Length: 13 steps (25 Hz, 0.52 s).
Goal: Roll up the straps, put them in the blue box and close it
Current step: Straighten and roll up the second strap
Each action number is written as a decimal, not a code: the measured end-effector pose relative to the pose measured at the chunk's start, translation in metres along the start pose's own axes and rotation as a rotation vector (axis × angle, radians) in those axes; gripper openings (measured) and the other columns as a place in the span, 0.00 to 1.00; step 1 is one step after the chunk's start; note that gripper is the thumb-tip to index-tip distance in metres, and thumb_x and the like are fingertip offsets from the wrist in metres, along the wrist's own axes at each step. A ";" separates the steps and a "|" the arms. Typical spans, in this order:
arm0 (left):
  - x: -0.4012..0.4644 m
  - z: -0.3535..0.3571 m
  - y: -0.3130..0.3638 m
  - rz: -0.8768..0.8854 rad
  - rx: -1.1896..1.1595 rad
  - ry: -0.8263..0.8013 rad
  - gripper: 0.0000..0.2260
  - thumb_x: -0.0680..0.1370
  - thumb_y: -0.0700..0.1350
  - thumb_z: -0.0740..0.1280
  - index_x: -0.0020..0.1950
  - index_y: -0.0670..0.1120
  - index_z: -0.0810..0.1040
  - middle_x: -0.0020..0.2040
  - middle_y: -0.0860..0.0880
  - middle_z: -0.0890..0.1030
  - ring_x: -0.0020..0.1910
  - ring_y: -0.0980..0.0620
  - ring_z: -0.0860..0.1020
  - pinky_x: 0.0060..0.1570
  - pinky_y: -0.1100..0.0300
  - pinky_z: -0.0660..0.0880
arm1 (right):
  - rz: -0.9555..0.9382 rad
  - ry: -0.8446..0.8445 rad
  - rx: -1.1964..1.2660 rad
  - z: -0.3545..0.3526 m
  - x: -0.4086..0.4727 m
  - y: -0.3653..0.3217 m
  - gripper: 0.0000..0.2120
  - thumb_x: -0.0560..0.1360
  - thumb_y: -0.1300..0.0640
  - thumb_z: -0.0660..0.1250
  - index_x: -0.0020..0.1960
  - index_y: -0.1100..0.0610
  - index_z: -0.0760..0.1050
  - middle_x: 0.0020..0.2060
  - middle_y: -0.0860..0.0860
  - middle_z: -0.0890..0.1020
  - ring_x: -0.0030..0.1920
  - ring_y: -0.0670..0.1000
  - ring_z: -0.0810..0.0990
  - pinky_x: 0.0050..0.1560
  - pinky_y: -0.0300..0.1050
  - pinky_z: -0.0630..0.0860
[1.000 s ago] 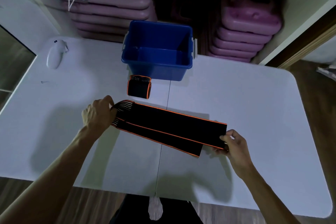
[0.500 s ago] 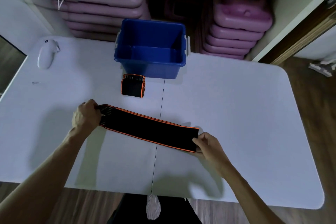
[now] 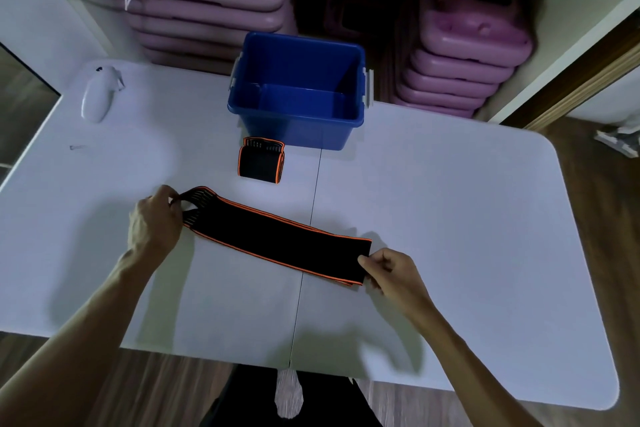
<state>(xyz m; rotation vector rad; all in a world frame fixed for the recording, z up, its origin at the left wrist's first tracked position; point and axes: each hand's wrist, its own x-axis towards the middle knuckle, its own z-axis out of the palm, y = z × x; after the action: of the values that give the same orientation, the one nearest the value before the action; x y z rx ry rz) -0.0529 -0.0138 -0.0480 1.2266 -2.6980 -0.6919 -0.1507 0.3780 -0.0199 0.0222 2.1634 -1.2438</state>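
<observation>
A long black strap with orange edges (image 3: 277, 239) lies flat and doubled over across the middle of the white table (image 3: 450, 218). My left hand (image 3: 154, 220) grips its ribbed left end, and my right hand (image 3: 391, 270) pinches its folded right end. A second strap, rolled up (image 3: 260, 163), rests on the table just in front of the blue box (image 3: 298, 128). The box stands open and looks empty at the table's far edge. No lid is in view.
A white controller (image 3: 98, 95) lies at the far left corner, with a small pin-like object (image 3: 78, 147) nearer me. Stacks of purple cases (image 3: 460, 66) fill the shelves behind the table. A seam runs down the table's middle.
The strap, first lying as two offset layers, is folded into one aligned band. My right hand has drawn inward to the left with the folded end. My left hand still holds the ribbed end.
</observation>
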 end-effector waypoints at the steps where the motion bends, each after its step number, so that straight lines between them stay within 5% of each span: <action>1: 0.001 -0.002 0.002 -0.025 -0.009 -0.001 0.08 0.76 0.43 0.62 0.54 0.44 0.76 0.45 0.35 0.81 0.43 0.33 0.78 0.43 0.47 0.74 | 0.001 -0.001 0.000 0.003 0.003 -0.001 0.13 0.76 0.54 0.69 0.41 0.64 0.77 0.27 0.49 0.80 0.26 0.43 0.75 0.29 0.33 0.69; 4: -0.014 -0.004 0.015 0.011 0.058 0.076 0.16 0.78 0.50 0.63 0.62 0.43 0.71 0.59 0.36 0.74 0.55 0.33 0.73 0.50 0.42 0.72 | -0.012 0.095 -0.187 0.012 0.011 0.005 0.12 0.74 0.50 0.70 0.39 0.58 0.78 0.32 0.48 0.81 0.33 0.46 0.77 0.31 0.34 0.69; 6: -0.032 0.000 0.024 0.273 0.145 0.167 0.18 0.77 0.52 0.63 0.64 0.45 0.71 0.64 0.40 0.71 0.62 0.37 0.69 0.56 0.42 0.69 | -0.084 0.158 -0.332 0.013 0.009 0.006 0.13 0.73 0.43 0.70 0.47 0.53 0.77 0.43 0.47 0.80 0.44 0.48 0.77 0.39 0.38 0.73; 9: -0.036 0.011 0.017 0.778 0.277 -0.161 0.29 0.69 0.54 0.65 0.70 0.50 0.68 0.73 0.46 0.66 0.73 0.43 0.62 0.69 0.45 0.61 | -0.338 0.143 -0.678 0.013 0.003 0.002 0.36 0.68 0.34 0.70 0.70 0.46 0.65 0.67 0.48 0.67 0.65 0.50 0.66 0.55 0.52 0.73; 11: -0.014 0.007 0.012 0.909 0.396 -0.363 0.38 0.64 0.53 0.72 0.73 0.53 0.65 0.75 0.47 0.64 0.74 0.43 0.61 0.69 0.45 0.62 | -0.469 0.048 -0.908 0.019 0.008 -0.004 0.45 0.64 0.32 0.70 0.75 0.46 0.59 0.72 0.51 0.63 0.71 0.54 0.61 0.62 0.56 0.69; 13: 0.008 -0.001 0.015 0.985 0.504 -0.379 0.41 0.59 0.50 0.78 0.70 0.53 0.67 0.69 0.46 0.73 0.67 0.42 0.72 0.63 0.44 0.69 | -0.508 -0.050 -1.040 0.027 0.017 -0.006 0.43 0.65 0.35 0.71 0.75 0.45 0.59 0.70 0.51 0.66 0.70 0.56 0.63 0.64 0.56 0.67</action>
<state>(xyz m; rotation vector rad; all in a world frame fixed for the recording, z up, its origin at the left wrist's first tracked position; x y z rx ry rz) -0.0686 -0.0111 -0.0413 -0.3541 -3.3377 -0.0938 -0.1520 0.3484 -0.0334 -1.0116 2.5913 -0.1925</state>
